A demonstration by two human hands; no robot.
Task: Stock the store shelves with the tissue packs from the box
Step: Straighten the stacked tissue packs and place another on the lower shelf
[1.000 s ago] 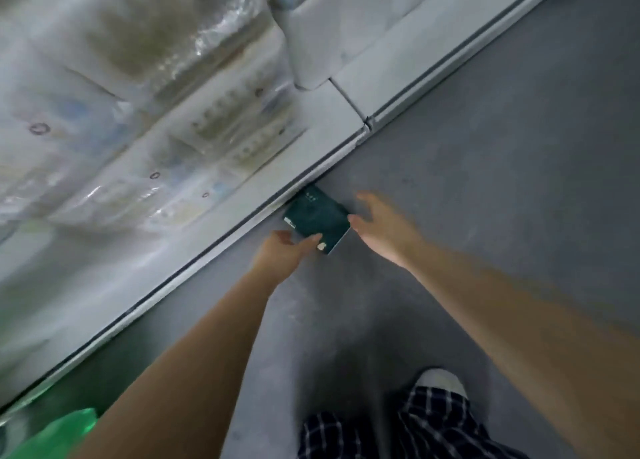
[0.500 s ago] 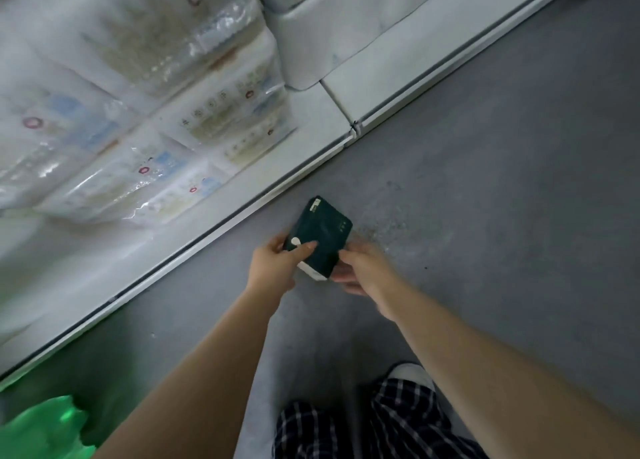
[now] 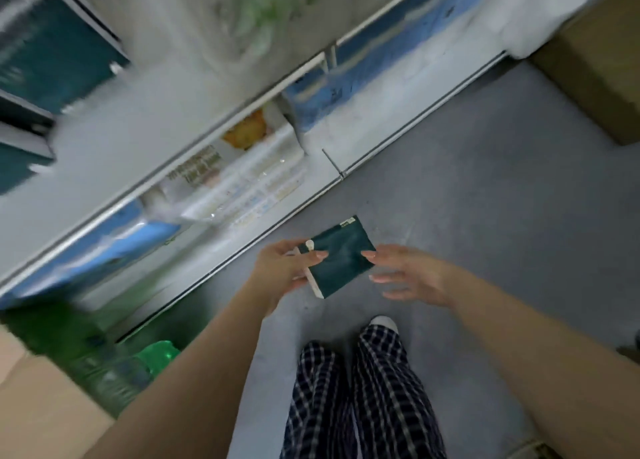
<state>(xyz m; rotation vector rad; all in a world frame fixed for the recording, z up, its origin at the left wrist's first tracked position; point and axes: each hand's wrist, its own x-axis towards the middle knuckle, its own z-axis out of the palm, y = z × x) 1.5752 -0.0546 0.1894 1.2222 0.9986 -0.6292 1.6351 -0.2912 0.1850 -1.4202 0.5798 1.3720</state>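
Observation:
A small dark green tissue pack [image 3: 343,256] with a white edge is held above the grey floor. My left hand [image 3: 285,273] grips its left end, thumb on top. My right hand [image 3: 407,275] hovers at the pack's right edge with fingers spread and relaxed, a fingertip close to or just touching it. White store shelves [image 3: 242,119] run diagonally across the upper left, holding blue and white wrapped tissue bundles [image 3: 242,178]. Dark green packs [image 3: 45,53] fill a higher shelf at the far left, blurred.
A cardboard box [image 3: 595,77] stands on the floor at the upper right. Another cardboard box [image 3: 38,406] sits at the lower left, with green packaged goods [image 3: 114,372] beside it. My checked trouser legs and a white shoe [image 3: 382,321] are below the hands.
The pack has come up off the floor by the shelf base. My right hand has let go and opened beside it while the left keeps hold. The view has risen toward the shelves.

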